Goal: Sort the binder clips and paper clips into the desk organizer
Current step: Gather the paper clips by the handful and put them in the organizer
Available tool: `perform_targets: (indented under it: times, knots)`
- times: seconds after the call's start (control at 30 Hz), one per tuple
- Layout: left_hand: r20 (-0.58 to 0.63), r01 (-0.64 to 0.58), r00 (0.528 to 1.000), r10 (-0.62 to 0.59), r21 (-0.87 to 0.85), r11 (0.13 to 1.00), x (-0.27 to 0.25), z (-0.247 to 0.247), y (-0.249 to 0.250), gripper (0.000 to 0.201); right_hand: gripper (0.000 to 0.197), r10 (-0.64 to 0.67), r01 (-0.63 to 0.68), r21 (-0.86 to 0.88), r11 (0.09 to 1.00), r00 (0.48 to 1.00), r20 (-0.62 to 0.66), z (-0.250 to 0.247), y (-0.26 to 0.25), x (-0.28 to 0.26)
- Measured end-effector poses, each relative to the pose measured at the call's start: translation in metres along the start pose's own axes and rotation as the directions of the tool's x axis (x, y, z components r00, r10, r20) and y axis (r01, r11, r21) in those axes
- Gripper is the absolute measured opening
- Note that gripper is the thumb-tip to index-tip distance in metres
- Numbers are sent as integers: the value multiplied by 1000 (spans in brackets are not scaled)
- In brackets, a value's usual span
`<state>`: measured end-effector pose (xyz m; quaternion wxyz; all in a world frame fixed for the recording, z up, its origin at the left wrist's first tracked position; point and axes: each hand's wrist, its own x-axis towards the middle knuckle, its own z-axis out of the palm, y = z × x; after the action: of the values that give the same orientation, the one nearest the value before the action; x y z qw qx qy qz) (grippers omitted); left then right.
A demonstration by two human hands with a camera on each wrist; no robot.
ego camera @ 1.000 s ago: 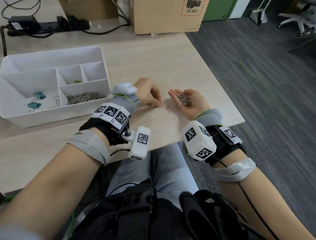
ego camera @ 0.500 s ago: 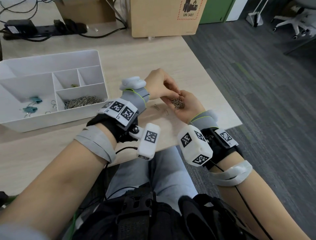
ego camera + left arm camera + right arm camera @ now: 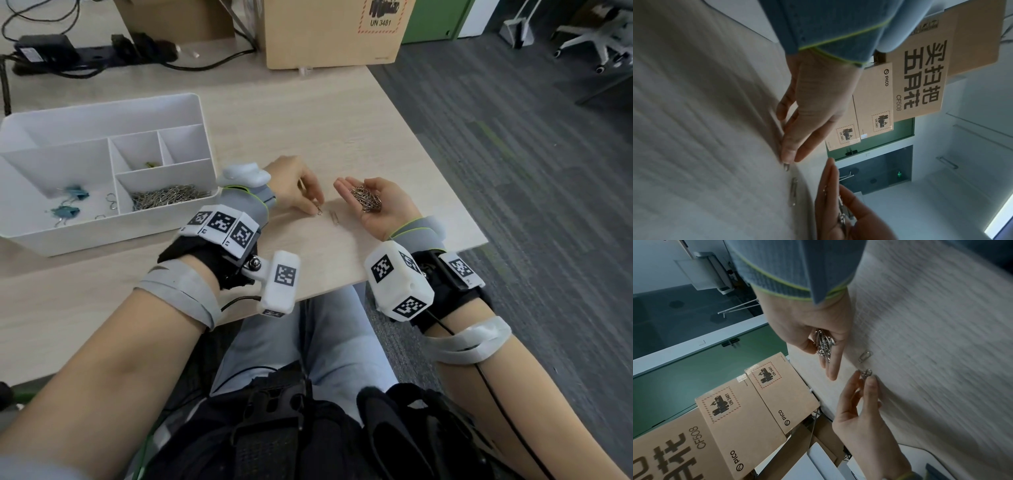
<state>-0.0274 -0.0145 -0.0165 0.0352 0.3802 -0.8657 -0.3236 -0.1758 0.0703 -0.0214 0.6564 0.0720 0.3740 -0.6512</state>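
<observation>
My left hand (image 3: 313, 202) reaches down to the wooden desk (image 3: 308, 113) and pinches a silver paper clip (image 3: 319, 211) between thumb and forefinger; the right wrist view shows that clip (image 3: 866, 373) at the fingertips. A second loose paper clip (image 3: 334, 218) lies flat just right of it. My right hand (image 3: 376, 209) lies palm up beside them, fingers relaxed, carrying a heap of paper clips (image 3: 366, 200). The white desk organizer (image 3: 102, 236) stands to the left. Its front right compartment holds a pile of paper clips (image 3: 168, 198), and two teal binder clips (image 3: 73, 193) lie in the left one.
Cardboard boxes (image 3: 329, 31) stand at the desk's far edge, with a black power strip and cables (image 3: 85, 54) at the far left. The desk's right edge (image 3: 435, 157) drops to grey carpet. An office chair base (image 3: 599, 44) is at the far right.
My left hand has left the right palm, where it was half a second ago, and come back down to the desk, now pinching a loose paper clip. The right hand stays palm up.
</observation>
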Motion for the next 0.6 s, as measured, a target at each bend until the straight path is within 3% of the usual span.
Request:
perform_targets:
  times: [0.27, 0.43, 0.6]
  knots:
    - [70, 7, 997, -17, 137, 991, -3, 4, 2, 6, 30, 4, -4, 4, 1000, 1000, 10, 2, 6, -3]
    - [125, 3, 992, -33, 229, 973, -6, 6, 6, 12, 30, 2, -2, 9, 1000, 1000, 8, 4, 9, -7]
    - [91, -5, 996, -16, 226, 974, -10, 6, 7, 15, 30, -12, 12, -4, 1000, 1000, 6, 3, 10, -6]
